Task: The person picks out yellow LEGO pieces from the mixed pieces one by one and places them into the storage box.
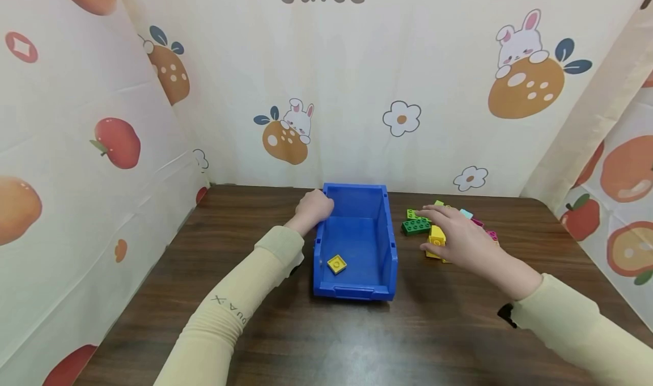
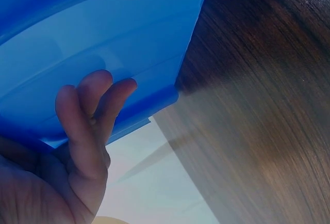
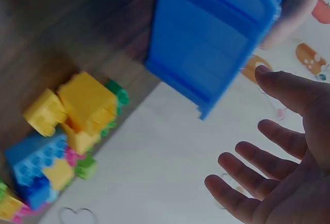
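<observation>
A blue plastic bin (image 1: pixel 350 233) stands on the dark wooden table, its low lip towards me. My left hand (image 1: pixel 314 206) grips its left rim near the back; in the left wrist view the fingers (image 2: pixel 82 131) lie against the outer wall. Inside the bin, near the front left, lies a small yellow toy brick (image 1: pixel 336 264). My right hand (image 1: pixel 466 240) is spread above the pile of toy bricks on the right, partly hiding it. A dark green brick (image 1: pixel 416 227) and yellow bricks (image 3: pixel 88 100) show beside the fingers. Nothing is between thumb and fingers in the right wrist view.
A blue brick (image 3: pixel 37 157) lies among the pile, with pink and light green pieces around it. Printed cloth (image 1: pixel 352 80) hangs behind the table and on both sides. The wooden tabletop (image 1: pixel 326 340) extends in front of the bin.
</observation>
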`<state>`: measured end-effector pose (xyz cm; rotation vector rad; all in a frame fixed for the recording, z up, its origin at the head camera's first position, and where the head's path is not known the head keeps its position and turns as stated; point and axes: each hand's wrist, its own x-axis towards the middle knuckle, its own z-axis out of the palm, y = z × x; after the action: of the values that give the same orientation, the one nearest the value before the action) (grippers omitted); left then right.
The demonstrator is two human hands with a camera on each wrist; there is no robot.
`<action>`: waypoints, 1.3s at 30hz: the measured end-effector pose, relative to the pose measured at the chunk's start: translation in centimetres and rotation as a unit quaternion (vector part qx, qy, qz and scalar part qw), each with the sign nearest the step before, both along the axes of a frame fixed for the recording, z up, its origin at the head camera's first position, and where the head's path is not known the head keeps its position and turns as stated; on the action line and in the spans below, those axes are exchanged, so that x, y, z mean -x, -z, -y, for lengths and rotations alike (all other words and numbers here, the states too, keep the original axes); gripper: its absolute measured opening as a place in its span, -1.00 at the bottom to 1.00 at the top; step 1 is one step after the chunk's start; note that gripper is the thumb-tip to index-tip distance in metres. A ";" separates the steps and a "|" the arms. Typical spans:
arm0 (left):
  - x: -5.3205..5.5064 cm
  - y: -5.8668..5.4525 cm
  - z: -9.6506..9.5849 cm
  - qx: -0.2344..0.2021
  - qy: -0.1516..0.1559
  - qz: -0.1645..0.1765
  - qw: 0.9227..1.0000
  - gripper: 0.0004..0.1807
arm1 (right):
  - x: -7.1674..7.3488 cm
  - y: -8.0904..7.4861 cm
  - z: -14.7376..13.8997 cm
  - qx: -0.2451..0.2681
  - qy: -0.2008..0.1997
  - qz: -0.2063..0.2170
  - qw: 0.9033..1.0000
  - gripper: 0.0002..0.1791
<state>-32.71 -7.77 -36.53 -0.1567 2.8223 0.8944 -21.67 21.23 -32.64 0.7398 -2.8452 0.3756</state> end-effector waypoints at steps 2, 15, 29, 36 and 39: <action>0.0 0.0 0.0 0.000 0.000 0.002 1.000 -0.68 | 0.2 0.9 -0.5 0.010 0.005 0.009 1.000 -0.30; 0.0 -0.1 0.0 0.000 -0.001 0.006 1.000 -0.67 | 1.4 5.0 -2.6 0.033 0.042 0.071 0.996 -0.32; 0.1 0.1 0.0 -0.008 0.001 0.006 1.000 -0.68 | 2.9 7.8 -2.9 0.018 0.071 0.069 0.995 -0.39; 0.1 0.1 0.0 -0.008 -0.002 0.010 1.000 -0.68 | 3.6 8.2 -2.8 -0.003 0.088 0.083 0.993 -0.43; 0.1 0.1 0.1 -0.005 -0.003 0.008 1.000 -0.68 | 4.0 8.2 -2.5 -0.008 0.094 0.086 0.992 -0.45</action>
<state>-32.83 -7.83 -36.67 -0.1704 2.8034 0.9039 -25.66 23.77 -40.87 0.4553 -3.0508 0.4054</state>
